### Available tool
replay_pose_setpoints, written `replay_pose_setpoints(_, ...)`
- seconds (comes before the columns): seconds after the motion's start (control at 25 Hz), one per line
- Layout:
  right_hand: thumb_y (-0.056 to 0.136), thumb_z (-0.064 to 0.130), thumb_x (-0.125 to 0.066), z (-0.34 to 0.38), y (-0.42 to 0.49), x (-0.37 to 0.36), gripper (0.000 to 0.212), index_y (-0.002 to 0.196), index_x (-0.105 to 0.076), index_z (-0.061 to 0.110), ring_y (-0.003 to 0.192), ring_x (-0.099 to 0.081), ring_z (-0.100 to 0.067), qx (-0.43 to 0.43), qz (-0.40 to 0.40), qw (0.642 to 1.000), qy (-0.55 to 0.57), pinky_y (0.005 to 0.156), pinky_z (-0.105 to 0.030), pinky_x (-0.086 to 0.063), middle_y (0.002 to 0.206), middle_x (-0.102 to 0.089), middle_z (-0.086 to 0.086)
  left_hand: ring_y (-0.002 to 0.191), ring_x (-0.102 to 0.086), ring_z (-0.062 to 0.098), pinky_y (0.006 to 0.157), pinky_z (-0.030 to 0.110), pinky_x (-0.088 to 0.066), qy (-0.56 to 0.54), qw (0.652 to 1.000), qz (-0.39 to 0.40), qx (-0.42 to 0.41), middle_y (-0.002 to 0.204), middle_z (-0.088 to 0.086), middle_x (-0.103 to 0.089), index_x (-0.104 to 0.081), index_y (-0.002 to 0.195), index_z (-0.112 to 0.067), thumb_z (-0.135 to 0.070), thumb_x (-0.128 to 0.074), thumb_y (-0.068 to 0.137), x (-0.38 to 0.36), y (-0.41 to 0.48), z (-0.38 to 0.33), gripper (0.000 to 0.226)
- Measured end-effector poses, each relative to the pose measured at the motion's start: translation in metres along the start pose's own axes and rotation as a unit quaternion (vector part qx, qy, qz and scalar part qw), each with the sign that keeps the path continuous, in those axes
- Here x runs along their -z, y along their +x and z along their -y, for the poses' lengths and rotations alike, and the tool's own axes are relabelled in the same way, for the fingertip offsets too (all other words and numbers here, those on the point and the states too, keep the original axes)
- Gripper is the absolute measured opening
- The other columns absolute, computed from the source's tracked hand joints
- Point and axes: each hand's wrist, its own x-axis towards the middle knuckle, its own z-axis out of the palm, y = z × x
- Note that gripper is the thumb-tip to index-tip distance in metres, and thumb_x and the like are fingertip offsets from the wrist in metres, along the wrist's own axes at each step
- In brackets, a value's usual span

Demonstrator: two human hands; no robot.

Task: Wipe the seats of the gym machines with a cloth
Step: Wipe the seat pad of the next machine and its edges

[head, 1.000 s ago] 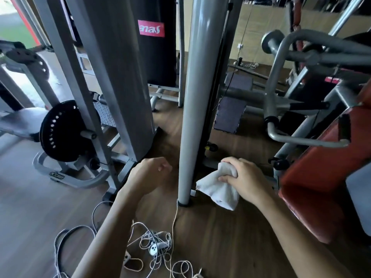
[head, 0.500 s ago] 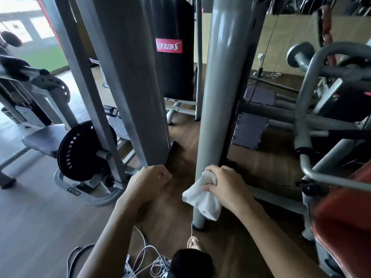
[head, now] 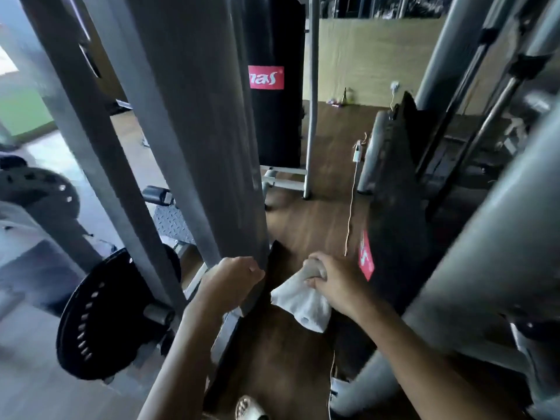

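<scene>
Cloth [head: 303, 304] hangs bunched in the right hand [head: 336, 283], fingers clenched on it, centre frame. Left hand [head: 233, 280] is an empty fist at nine o'clock of it. The cord [head: 351, 207] at twelve o'clock could snag a foot.

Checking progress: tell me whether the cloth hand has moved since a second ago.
Cannot tell: the camera moved. The right hand, gripping the cloth, now sits left of the grey upright.

- Premises: gym — wood-effect floor [head: 306, 225].
- Black punching bag [head: 274, 86], red logo, on stand.
- Black weight plate [head: 100, 316] on grey machine frame [head: 194, 116].
</scene>
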Motion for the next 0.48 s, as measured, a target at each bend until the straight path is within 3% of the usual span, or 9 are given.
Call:
replay_pose_setpoints(0.08,0.090,0.026,-0.074,0.002,0.045,0.009,0.051,0.138,-0.056,0.022,0.124,-0.058,-0.018,-0.053,0.008,0.999,0.010,0.104,-0.029,-0.044,0.131,-0.065,0.001,0.101,-0.067,0.026,0.091,0.038,-0.054,0.005,1.000,0.028,-0.014,0.105,0.005,-0.073,-0.071,0.107,-0.016,-0.034,-0.056,0.098,0.021,0.053,0.016,0.026)
replay_pose_setpoints(0.2,0.087,0.022,-0.076,0.000,0.102,0.025,0.048,0.133,-0.060,0.022,0.118,-0.061,-0.018,-0.104,-0.030,0.994,0.032,0.095,-0.023,-0.045,0.123,-0.067,0.002,0.099,-0.068,0.024,0.090,0.040,-0.055,-0.007,0.997,0.043,-0.059,0.103,0.003,-0.073,-0.072,0.106,-0.017,-0.037,-0.056,0.098,0.049,0.126,0.019,0.027)
replay_pose_setpoints(0.4,0.080,0.024,-0.082,-0.007,0.196,0.054,0.043,0.120,-0.066,0.022,0.103,-0.066,-0.019,-0.141,-0.093,0.984,0.051,0.091,-0.035,-0.053,0.108,-0.071,0.000,0.093,-0.068,0.026,0.087,0.042,-0.055,-0.024,0.991,0.060,-0.119,0.096,0.003,-0.072,-0.070,0.099,-0.023,-0.040,-0.056,0.097,0.083,0.249,-0.014,0.023)
replay_pose_setpoints(0.48,0.076,0.028,-0.084,-0.013,0.234,0.068,0.042,0.115,-0.067,0.026,0.097,-0.066,-0.018,-0.144,-0.103,0.983,0.055,0.086,-0.033,-0.054,0.103,-0.071,0.002,0.086,-0.068,0.022,0.080,0.037,-0.055,-0.059,0.988,0.089,-0.113,0.086,-0.002,-0.069,-0.066,0.084,-0.029,-0.038,-0.061,0.095,0.090,0.300,-0.024,0.015)
